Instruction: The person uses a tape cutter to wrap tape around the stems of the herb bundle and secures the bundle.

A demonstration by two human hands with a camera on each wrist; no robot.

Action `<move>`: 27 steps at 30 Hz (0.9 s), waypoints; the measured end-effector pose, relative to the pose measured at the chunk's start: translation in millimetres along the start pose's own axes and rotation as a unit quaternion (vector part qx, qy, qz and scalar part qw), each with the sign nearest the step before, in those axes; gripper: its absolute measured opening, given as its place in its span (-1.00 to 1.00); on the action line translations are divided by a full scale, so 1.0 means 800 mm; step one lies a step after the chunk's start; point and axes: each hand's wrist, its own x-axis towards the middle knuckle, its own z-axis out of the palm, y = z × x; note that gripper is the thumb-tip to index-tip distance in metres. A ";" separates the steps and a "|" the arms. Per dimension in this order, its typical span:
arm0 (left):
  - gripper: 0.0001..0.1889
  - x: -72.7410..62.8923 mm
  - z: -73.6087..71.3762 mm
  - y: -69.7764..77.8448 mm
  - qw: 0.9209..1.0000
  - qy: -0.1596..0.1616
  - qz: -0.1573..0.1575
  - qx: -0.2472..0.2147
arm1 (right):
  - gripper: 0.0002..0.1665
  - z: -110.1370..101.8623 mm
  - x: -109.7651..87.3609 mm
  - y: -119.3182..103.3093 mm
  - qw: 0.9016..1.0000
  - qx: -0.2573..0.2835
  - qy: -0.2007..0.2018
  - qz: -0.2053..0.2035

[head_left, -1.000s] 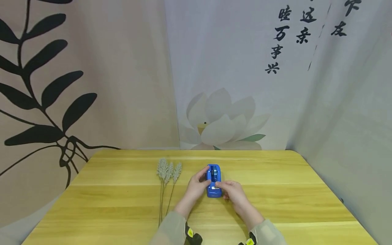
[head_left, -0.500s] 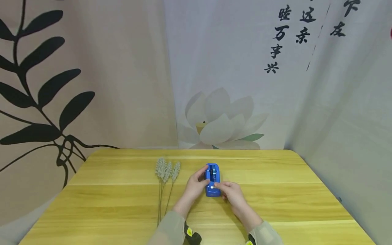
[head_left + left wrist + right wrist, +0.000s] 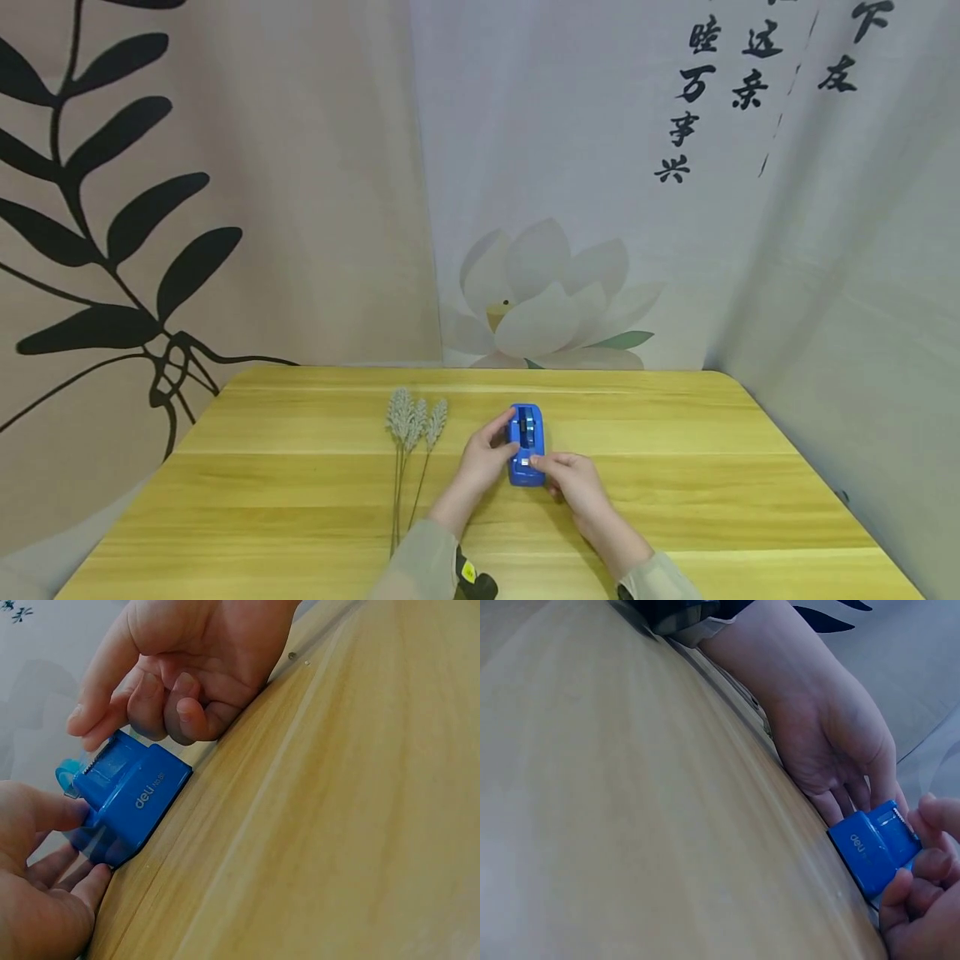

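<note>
A blue tape dispenser (image 3: 527,478) stands on the wooden table between the two hands, its serrated cutter and printed side visible in the left wrist view. My left hand (image 3: 480,462) grips the dispenser's left side, forefinger by the far end and thumb near the middle. At the cutter, my right hand (image 3: 576,482) has thumb and forefinger together, pinching the tape end; the clear tape itself is hard to make out. In the left wrist view, the right hand's other fingers (image 3: 148,709) are curled. A roll of tape (image 3: 70,772) sits inside the dispenser.
Several dried grey flower stems (image 3: 405,425) lie left of the left hand, their lower ends passing behind the left sleeve (image 3: 420,562). The wooden table (image 3: 712,500) ends at a printed curtain (image 3: 330,208) at the back.
The head view has shifted slightly. The right thumb and forefinger have moved a little toward the dispenser's near end. The left hand keeps its grip.
</note>
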 end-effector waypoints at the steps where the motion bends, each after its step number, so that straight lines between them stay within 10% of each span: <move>1: -0.42 0.000 0.000 0.000 1.000 0.000 -0.002 -0.003 | -0.70 0.000 -0.001 0.000 1.000 0.002 0.000 0.001; 27: -0.42 -0.002 0.001 0.000 1.000 0.000 0.002 -0.003 | -0.67 0.000 -0.019 0.000 0.999 -0.034 -0.017 -0.008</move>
